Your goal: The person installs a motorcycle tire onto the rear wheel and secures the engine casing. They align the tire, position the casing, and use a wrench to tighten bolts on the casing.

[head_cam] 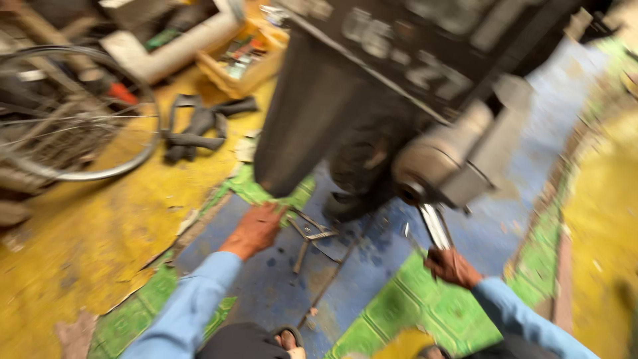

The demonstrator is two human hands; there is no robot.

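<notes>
spoked wheel (73,119) | yellow parts tray (242,63) | black rubber pieces (199,126)

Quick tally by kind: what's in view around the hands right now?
Hands: 2, left, right
Shiny metal wrench: 1
Thin metal stand frame: 1
Black rear motorcycle tyre: 1
Grey exhaust muffler: 1
Spoked bicycle wheel: 1
Yellow parts tray: 1
Total: 8

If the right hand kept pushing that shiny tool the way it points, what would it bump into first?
Most likely the round end of the grey exhaust pipe. The right hand holds the shiny metal tool pointing up toward it, with the tip almost there. The picture is blurry, so depth is uncertain.
</notes>
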